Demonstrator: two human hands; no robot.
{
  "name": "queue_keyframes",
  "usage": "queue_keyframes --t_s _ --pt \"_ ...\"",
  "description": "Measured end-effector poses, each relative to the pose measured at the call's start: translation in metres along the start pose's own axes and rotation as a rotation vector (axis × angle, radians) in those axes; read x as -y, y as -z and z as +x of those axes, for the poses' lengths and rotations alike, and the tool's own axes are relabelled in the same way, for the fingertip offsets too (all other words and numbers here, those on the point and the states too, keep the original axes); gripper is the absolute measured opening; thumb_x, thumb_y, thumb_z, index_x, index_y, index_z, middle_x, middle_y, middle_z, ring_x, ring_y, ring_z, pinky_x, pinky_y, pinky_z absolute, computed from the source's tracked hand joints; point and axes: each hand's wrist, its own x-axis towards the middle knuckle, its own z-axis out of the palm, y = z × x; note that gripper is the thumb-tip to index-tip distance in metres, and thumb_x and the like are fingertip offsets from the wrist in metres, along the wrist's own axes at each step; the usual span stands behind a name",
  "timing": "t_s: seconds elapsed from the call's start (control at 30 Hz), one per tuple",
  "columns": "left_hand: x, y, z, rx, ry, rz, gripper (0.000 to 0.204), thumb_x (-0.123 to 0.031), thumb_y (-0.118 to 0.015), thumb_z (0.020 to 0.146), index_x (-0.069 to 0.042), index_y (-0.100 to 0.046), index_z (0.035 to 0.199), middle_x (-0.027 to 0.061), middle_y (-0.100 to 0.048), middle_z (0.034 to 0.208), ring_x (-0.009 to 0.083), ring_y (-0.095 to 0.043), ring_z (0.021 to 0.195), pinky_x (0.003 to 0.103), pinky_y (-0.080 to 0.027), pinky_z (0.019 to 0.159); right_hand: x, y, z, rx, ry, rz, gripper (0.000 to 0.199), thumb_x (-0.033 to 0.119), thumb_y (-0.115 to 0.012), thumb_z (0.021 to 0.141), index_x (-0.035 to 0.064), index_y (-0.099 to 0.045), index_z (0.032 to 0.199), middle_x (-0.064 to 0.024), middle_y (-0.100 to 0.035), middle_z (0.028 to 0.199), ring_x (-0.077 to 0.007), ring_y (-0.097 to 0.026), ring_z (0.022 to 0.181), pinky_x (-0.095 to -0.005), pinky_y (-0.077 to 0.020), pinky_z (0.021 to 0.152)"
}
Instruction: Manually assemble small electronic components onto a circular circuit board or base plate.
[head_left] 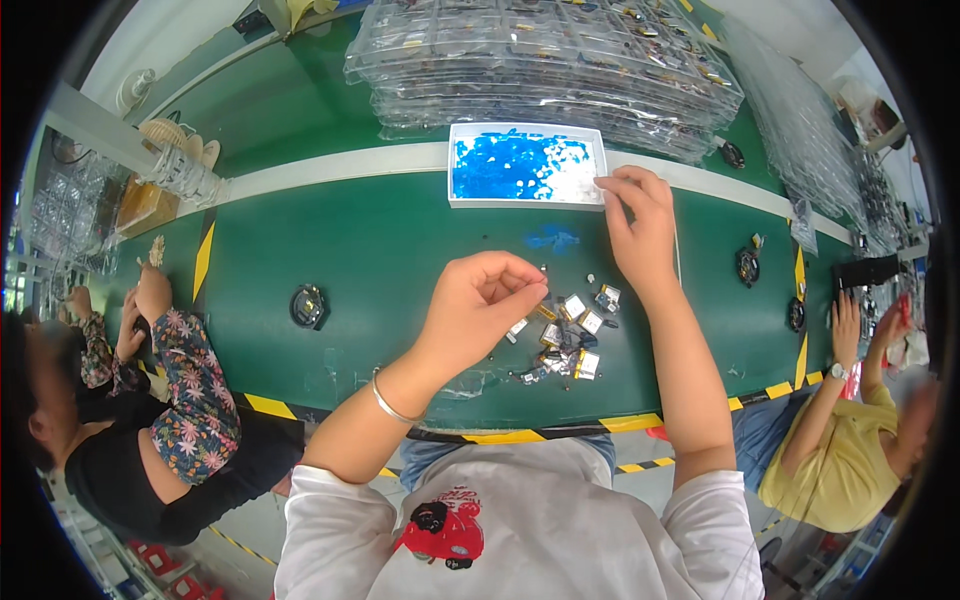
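My left hand (488, 298) is closed in a pinch over the table, just above the left side of a loose pile of small silver battery cells (573, 307) with wires and dark parts. Whatever sits between its fingertips is too small to make out. Up at the right end of a shallow white box (530, 204), my right hand (642, 215) has its thumb and forefinger drawn together at the rim. I cannot see what they grip there. Many small blue pieces (500, 168) cover the box's left and middle, with white ones toward the right.
Stacked clear plastic trays (540, 60) rise behind the box. A round black watch-like part (308, 306) lies left, another (747, 267) right. Blue scraps (551, 238) lie below the box. Co-workers sit on both sides; striped tape (630, 423) marks the table's near edge.
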Motion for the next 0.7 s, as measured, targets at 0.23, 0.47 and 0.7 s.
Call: queue_keyframes --t_s 0.23,0.47,0.7 --pt "-0.001 0.005 0.007 -0.019 0.188 -0.278 0.016 -0.006 -0.062 0.087 0.000 -0.060 0.101 0.0080 -0.064 0.094 0.0138 -0.064 0.081 0.025 -0.054 0.069 0.013 0.013 -0.005 0.052 -0.036 0.097 0.014 0.005 -0.061 0.081 0.0036 -0.066 0.093 -0.0103 -0.063 0.096 -0.0258 -0.059 0.092 -0.0334 -0.0452 0.082" --pt "0.000 0.009 0.009 -0.081 0.150 -0.426 0.019 -0.010 -0.060 0.088 0.000 -0.060 0.104 0.0098 -0.065 0.096 0.0187 -0.065 0.088 0.029 -0.054 0.077 0.082 0.010 -0.034 0.394 -0.140 0.415 0.028 0.006 -0.075 0.071 0.0010 -0.064 0.096 -0.0104 -0.067 0.089 -0.0161 -0.065 0.068 -0.0270 -0.0514 0.063" --pt "-0.042 0.069 -0.012 -0.102 -0.016 0.299 0.020 -0.012 -0.063 0.087 0.000 -0.065 0.103 0.0077 -0.067 0.091 0.0126 -0.063 0.082 0.023 -0.049 0.073 0.060 0.015 -0.027 0.368 -0.233 0.583 0.015 -0.003 -0.067 0.076 0.0008 -0.068 0.090 -0.0071 -0.063 0.081 -0.0128 -0.059 0.068 -0.0236 -0.0465 0.062"
